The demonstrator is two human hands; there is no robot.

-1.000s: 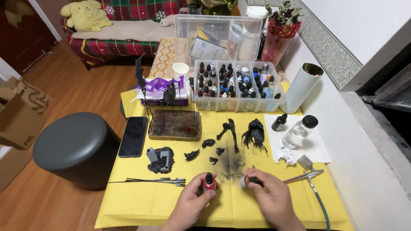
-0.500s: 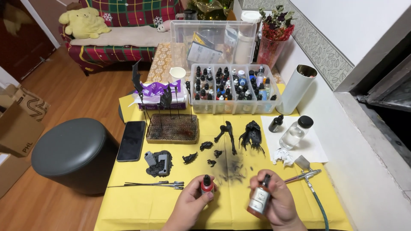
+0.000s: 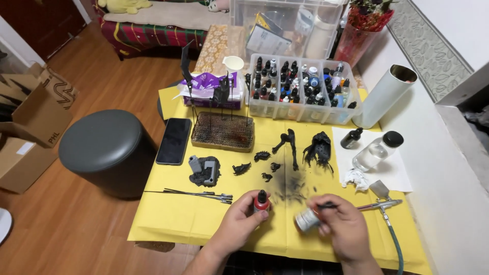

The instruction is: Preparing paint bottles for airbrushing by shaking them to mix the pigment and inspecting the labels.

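— Where was the red paint bottle point(image 3: 262, 202)?

— Upright on the yellow table cover point(image 3: 168, 214), near its front edge, with the left hand point(image 3: 238, 224) closed around its lower half; the black dropper cap stuck out above the fingers.

— And the other hand?

— The right hand point(image 3: 340, 229) was curled around a second small bottle point(image 3: 307, 219), tipped on its side with its pale end pointing left, just beside the red one but apart from it.

— What lay closest?

— An airbrush point(image 3: 383, 204) rested just right of the right hand, its green hose point(image 3: 395, 249) running off the front edge. A sooty black smudge marked the cover just behind the hands, with small black model parts point(image 3: 254, 165) scattered behind it and two larger black figures point(image 3: 305, 147) further back.

— Further out?

— To the left, thin metal rods point(image 3: 188, 193), a dark base with grey blocks point(image 3: 205, 171) and a black phone point(image 3: 174, 140). To the right, a clear bottle point(image 3: 376, 152) and a small dark bottle point(image 3: 351, 138) on white paper point(image 3: 397, 175). At the back, a clear bin of paint bottles point(image 3: 300, 91), a brown cork block point(image 3: 223, 131) and a white cylinder point(image 3: 384, 94). A grey round stool point(image 3: 102, 147) stood off the left side.
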